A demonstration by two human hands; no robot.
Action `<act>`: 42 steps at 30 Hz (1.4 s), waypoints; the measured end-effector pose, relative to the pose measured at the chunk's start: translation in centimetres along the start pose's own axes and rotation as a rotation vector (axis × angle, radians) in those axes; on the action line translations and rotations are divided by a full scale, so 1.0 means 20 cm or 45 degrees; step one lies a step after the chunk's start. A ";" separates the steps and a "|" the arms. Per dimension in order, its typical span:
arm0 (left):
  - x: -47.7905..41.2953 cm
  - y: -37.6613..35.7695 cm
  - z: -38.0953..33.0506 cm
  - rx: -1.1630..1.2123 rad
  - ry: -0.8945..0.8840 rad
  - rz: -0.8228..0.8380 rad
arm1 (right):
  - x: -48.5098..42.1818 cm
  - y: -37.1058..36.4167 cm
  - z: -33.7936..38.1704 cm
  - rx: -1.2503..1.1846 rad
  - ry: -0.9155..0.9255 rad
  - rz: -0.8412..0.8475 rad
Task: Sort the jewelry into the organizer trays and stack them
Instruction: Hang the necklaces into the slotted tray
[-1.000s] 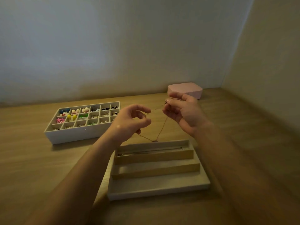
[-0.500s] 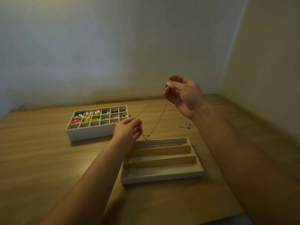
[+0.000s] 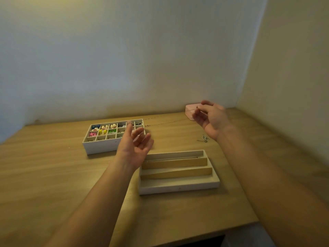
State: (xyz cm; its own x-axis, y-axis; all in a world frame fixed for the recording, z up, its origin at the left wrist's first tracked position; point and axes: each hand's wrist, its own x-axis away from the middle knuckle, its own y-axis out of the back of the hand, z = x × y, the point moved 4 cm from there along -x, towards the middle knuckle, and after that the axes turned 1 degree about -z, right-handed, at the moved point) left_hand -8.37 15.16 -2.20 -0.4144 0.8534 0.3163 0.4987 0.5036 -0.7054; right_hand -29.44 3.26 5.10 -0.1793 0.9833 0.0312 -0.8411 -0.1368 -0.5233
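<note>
A thin necklace chain (image 3: pixel 169 123) stretches taut above the table between my two hands. My right hand (image 3: pixel 211 118) pinches its right end in front of the pink box. My left hand (image 3: pixel 135 143) is raised palm up with thumb and fingers spread and blurred; the chain reaches its fingertips, and the thumb stands apart from them. Below lies the long-slot tray (image 3: pixel 178 188), with another chain (image 3: pixel 170 159) in its back slot. The white compartment tray (image 3: pixel 101 147) behind my left hand holds several colourful small pieces.
A pink box (image 3: pixel 189 111) sits at the back by the wall. A small pile of silver jewelry (image 3: pixel 204 138) lies on the wooden table (image 3: pixel 44 175) under my right wrist. Walls close the back and right sides.
My hands have drawn apart, pulling the hanging chain out into a nearly level line. My left hand's fingers have spread from their pinch. The view has tilted up and pulled back.
</note>
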 end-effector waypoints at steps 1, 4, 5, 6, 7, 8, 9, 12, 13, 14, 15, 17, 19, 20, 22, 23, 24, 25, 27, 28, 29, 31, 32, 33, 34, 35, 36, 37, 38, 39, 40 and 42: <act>0.01 -0.01 0.00 0.007 -0.004 0.040 | 0.01 0.00 -0.01 0.004 -0.002 0.005; 0.04 -0.03 0.00 -0.002 -0.033 0.117 | 0.01 0.02 -0.02 0.010 0.004 0.004; 0.05 -0.04 0.00 -0.001 -0.043 0.128 | 0.02 0.02 -0.03 0.009 0.006 0.006; 0.06 -0.05 0.00 0.005 -0.055 0.139 | 0.02 0.03 -0.03 0.010 0.001 0.008; 0.07 -0.06 -0.01 0.011 -0.065 0.148 | 0.03 0.03 -0.04 0.013 -0.010 0.012; 0.08 -0.07 -0.01 0.020 -0.070 0.158 | 0.03 0.04 -0.04 0.017 -0.024 0.018; 0.08 -0.07 -0.01 0.021 -0.074 0.161 | 0.04 0.04 -0.05 0.013 -0.038 0.021; 0.09 -0.09 -0.02 0.056 -0.049 0.162 | 0.05 0.07 -0.07 -0.010 -0.066 0.020; 0.09 -0.09 -0.02 0.076 -0.035 0.164 | 0.05 0.08 -0.08 -0.001 -0.066 0.014; 0.09 -0.09 -0.02 0.091 -0.022 0.166 | 0.05 0.09 -0.09 0.037 -0.063 -0.001; 0.10 -0.08 -0.02 0.090 -0.006 0.164 | 0.06 0.10 -0.10 0.099 -0.060 -0.027; 0.11 -0.07 -0.02 0.034 0.023 0.155 | 0.06 0.14 -0.10 0.209 -0.044 -0.080; 0.11 -0.04 -0.03 -0.093 0.030 0.147 | 0.04 0.17 -0.10 0.243 -0.039 -0.117; 0.11 -0.02 -0.04 -0.176 0.025 0.144 | 0.03 0.19 -0.11 0.240 -0.046 -0.128; 0.12 0.00 -0.06 -0.326 0.020 0.162 | 0.01 0.23 -0.11 0.220 -0.062 -0.145; 0.12 0.02 -0.07 -0.387 0.021 0.176 | 0.00 0.25 -0.12 0.214 -0.071 -0.150; 0.12 0.03 -0.07 -0.432 0.024 0.187 | -0.01 0.27 -0.12 0.214 -0.077 -0.155; 0.12 0.04 -0.08 -0.465 0.025 0.194 | -0.02 0.29 -0.12 0.217 -0.082 -0.158; 0.12 0.07 -0.10 -0.527 0.022 0.213 | -0.03 0.32 -0.12 0.243 -0.090 -0.156; 0.11 0.09 -0.11 -0.561 0.022 0.227 | -0.03 0.33 -0.13 0.266 -0.096 -0.156; 0.11 0.10 -0.13 -0.591 0.021 0.241 | -0.03 0.34 -0.13 0.293 -0.099 -0.154; 0.10 0.14 -0.16 -0.641 0.003 0.239 | -0.03 0.37 -0.15 0.374 -0.099 -0.154; 0.10 0.15 -0.17 -0.669 -0.017 0.222 | -0.03 0.38 -0.16 0.438 -0.101 -0.148; 0.10 0.17 -0.19 -0.714 -0.041 0.197 | -0.02 0.39 -0.17 0.518 -0.112 -0.136; 0.10 0.18 -0.20 -0.780 -0.068 0.169 | -0.02 0.39 -0.18 0.611 -0.129 -0.118; 0.10 0.19 -0.21 -0.864 -0.098 0.136 | -0.01 0.40 -0.19 0.708 -0.149 -0.095; 0.10 0.20 -0.21 -0.958 -0.136 0.101 | 0.00 0.41 -0.19 0.803 -0.166 -0.062; 0.09 0.21 -0.22 -1.050 -0.179 0.069 | 0.00 0.41 -0.19 0.892 -0.181 -0.020; 0.09 0.22 -0.22 -1.139 -0.226 0.040 | 0.01 0.42 -0.20 0.988 -0.194 0.022; 0.09 0.22 -0.23 -1.224 -0.277 0.017 | 0.02 0.42 -0.19 1.096 -0.200 0.059; 0.09 0.23 -0.23 -1.311 -0.329 -0.001 | 0.03 0.42 -0.19 1.210 -0.202 0.092; 0.09 0.23 -0.23 -1.485 -0.425 -0.020 | 0.04 0.41 -0.18 1.399 -0.198 0.151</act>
State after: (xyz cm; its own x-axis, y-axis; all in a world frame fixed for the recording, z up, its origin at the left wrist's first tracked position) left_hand -3.38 19.62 -1.92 -0.5166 0.8560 0.0191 0.8066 0.4790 0.3464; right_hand -34.72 3.41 -2.30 -0.2853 0.9418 0.1776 -0.7947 -0.3360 0.5055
